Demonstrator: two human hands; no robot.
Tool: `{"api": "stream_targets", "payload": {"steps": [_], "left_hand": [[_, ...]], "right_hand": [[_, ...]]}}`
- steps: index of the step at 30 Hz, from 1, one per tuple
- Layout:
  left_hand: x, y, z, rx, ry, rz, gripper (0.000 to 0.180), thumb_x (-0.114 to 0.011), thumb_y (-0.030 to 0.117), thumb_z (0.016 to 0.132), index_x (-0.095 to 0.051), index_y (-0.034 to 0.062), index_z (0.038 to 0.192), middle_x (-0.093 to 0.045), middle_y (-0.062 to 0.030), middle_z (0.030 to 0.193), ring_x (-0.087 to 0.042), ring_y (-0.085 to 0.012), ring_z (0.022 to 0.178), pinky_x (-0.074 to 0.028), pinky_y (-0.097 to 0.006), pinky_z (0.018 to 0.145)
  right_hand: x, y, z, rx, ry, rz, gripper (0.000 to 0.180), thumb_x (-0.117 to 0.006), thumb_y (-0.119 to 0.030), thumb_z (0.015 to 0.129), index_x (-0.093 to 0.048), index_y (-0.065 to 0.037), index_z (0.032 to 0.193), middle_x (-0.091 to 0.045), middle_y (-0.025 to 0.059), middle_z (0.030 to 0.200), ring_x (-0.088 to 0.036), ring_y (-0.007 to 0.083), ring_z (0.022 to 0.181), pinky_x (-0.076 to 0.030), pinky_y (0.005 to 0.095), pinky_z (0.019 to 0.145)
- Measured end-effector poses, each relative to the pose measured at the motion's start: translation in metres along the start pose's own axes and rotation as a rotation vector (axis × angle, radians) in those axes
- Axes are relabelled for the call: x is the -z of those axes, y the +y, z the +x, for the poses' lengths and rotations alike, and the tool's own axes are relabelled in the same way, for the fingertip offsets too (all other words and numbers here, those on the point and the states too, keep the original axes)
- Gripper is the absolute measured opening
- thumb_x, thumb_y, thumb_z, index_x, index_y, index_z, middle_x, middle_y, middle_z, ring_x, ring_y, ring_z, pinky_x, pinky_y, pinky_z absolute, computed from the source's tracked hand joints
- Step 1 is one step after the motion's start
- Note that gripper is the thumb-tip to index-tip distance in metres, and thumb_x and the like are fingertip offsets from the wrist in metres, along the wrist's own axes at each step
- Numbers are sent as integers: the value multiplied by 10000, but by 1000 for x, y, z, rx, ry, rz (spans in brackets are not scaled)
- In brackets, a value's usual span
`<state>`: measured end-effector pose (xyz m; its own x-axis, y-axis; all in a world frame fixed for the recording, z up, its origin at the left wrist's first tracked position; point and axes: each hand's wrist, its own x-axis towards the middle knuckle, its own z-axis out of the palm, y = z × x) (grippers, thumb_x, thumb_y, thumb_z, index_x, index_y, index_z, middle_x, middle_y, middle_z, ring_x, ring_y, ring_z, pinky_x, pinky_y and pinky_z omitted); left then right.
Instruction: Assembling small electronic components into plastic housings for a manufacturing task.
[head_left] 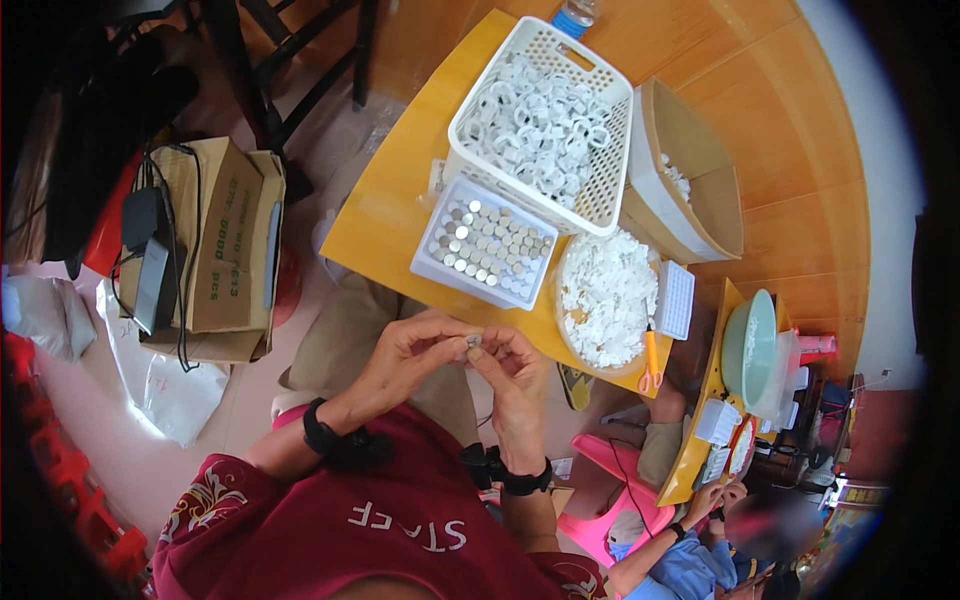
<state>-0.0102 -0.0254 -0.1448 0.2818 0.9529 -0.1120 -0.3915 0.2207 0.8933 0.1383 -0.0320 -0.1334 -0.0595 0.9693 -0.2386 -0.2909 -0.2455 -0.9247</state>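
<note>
Pinching a small grey piece (474,342) between both grips.

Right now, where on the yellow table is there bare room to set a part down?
Bare tabletop lies left of the white basket and the compartment tray, out to the table's left edge. The right side is crowded: cardboard box, round dish of white pieces, scissors. Both hands pinch a small part over the lap.

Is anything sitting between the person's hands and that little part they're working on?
No. Both the left hand and the right hand already pinch the small part at their fingertips, held above the lap in front of the yellow table. Nothing visible lies between them.
</note>
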Motion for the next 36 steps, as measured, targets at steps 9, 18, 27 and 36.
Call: {"api": "stream_targets", "payload": {"steps": [9, 18, 27, 36], "left_hand": [[-2, 0, 2, -17, -61, 28, 207, -555, 76, 857, -603, -14, 1037, -546, -37, 914, -535, -98, 843, -454, -238, 749], [-13, -2, -1, 0, -31, -39, 176, -554, 33, 836, -627, -6, 991, -548, -48, 896, -526, -113, 836, -437, -245, 754], [-14, -10, -15, 43, -6, -60, 189, -534, 49, 847, -616, -9, 1007, -567, -48, 898, -535, -111, 850, -442, -254, 769], [-8, -28, -35, 41, 2, -115, 184, -523, 53, 857, -614, -9, 1004, -585, -43, 915, -543, -105, 845, -439, -249, 776]], "right_hand": [[3, -2, -5, -30, 1, -68, 169, -618, 12, 786, -551, 11, 941, -571, 26, 845, -541, 85, 776, -449, 212, 720], [3, 5, -12, 30, 73, 116, 173, -601, 38, 780, -542, 2, 939, -558, 32, 859, -531, 82, 787, -464, 225, 724], [-2, 29, -29, 162, 84, 66, 170, -584, -2, 823, -509, 14, 975, -554, 51, 874, -539, 94, 792, -472, 232, 732], [-5, 35, -42, 172, 132, -62, 141, -579, -26, 835, -519, 30, 950, -582, 67, 820, -566, 110, 733, -476, 225, 678]]}}
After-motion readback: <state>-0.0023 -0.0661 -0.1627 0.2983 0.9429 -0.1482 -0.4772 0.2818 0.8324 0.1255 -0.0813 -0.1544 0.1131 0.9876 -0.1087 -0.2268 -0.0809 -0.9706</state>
